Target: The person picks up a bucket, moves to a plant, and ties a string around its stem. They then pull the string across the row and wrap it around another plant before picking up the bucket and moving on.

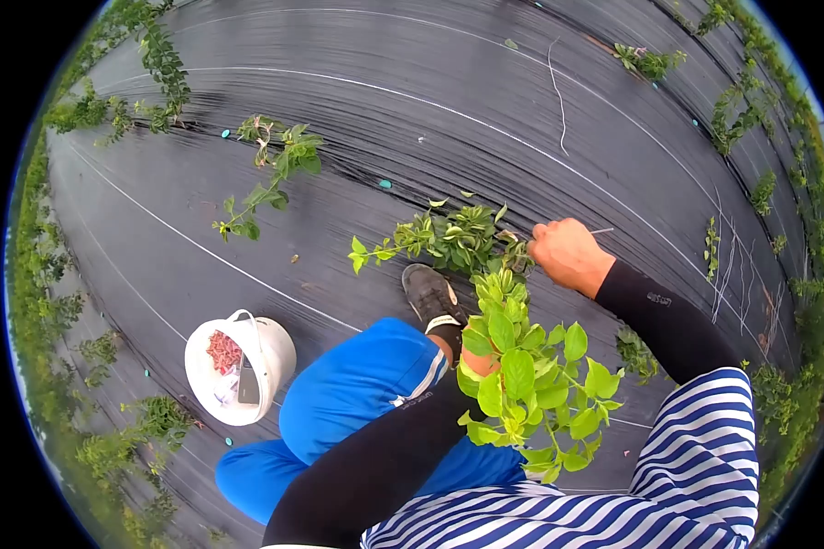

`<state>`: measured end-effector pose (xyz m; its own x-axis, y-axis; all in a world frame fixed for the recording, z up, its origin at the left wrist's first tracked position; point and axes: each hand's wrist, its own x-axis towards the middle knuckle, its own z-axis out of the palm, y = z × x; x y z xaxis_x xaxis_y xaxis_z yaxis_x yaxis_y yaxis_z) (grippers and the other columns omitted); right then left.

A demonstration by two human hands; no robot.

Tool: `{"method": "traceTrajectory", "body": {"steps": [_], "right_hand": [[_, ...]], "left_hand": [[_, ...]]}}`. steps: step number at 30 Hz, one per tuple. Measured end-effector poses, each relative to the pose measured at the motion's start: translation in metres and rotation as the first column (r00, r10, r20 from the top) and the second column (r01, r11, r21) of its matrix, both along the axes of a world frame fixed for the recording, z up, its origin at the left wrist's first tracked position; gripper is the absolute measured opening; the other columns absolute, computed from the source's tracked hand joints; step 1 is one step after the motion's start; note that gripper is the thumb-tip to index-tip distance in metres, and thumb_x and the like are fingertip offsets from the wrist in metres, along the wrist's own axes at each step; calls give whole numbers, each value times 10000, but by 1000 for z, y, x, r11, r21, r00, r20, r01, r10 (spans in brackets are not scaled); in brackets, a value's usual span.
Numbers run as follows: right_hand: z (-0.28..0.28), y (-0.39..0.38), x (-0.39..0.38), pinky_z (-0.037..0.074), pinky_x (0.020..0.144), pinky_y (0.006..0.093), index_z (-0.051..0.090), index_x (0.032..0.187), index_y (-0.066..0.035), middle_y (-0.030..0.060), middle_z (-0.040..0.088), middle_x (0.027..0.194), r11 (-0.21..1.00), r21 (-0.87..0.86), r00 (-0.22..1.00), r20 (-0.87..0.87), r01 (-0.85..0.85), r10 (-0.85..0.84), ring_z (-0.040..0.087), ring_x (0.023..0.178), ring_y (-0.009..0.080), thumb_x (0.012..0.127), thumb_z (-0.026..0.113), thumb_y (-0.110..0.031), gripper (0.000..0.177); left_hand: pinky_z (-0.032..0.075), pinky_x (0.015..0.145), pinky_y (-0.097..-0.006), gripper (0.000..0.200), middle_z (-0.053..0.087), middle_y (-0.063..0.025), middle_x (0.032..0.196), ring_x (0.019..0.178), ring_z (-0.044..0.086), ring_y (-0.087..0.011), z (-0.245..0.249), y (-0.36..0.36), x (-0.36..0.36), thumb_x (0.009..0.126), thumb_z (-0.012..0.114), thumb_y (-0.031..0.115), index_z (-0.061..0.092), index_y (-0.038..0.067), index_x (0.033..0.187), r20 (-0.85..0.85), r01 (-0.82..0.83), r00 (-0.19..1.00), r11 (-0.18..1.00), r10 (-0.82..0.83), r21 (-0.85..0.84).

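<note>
My right hand (568, 256) is closed, with a thin pale stick (602, 231) poking out of its far side. It is at the right end of a low leafy plant (467, 240) on the black ground sheet. My left hand (478, 362) is mostly covered by bright green leafy shoots (522, 375), which spread above and below it close to the camera. Its fingers are hidden, so its grip on the shoots does not show. My shoe (430, 295) rests beside the low plant.
A white bucket (282, 352) stands left of my knee, holding reddish small pieces, a dark flat object and some pale items. Black sheeting (339, 119) with white lines covers the ground. Another plant (284, 169) grows at the upper left, and loose strings (558, 96) lie at the right.
</note>
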<state>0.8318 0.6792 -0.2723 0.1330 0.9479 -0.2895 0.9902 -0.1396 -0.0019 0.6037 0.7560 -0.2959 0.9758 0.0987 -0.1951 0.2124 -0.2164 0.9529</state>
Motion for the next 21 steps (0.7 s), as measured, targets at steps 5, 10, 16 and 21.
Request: {"method": "traceTrajectory", "body": {"steps": [5,10,16,21], "right_hand": [[-36,86,38,510,585,403,621,691,-46,139,612,761,956,295,1000,-7,12,-10,641,685,296,719,568,-132,104],[-74,53,132,531,572,360,705,751,-97,114,682,749,812,86,759,309,578,-573,682,690,258,774,582,-156,139],[-78,-140,38,487,635,488,617,767,-54,194,632,727,655,-193,675,65,731,-735,616,717,389,902,473,-329,338],[-113,-153,-172,476,642,482,599,816,-56,198,635,769,672,-346,540,-407,655,-736,606,736,397,845,508,-278,241]], "left_hand": [[468,824,-359,353,625,-84,1103,1025,582,-238,11,0,-6,863,533,255,549,80,1169,-7,39,999,998,-38,56],[472,815,-354,339,628,-83,1097,1017,586,-237,15,2,-6,857,537,263,565,94,1150,11,44,999,994,-45,99],[477,804,-348,324,632,-81,1089,1007,591,-236,5,11,7,850,543,273,584,111,1127,51,40,998,988,-48,149],[481,794,-342,311,636,-80,1083,1000,596,-236,2,13,17,844,547,280,600,126,1109,87,63,993,980,-81,187]]}}
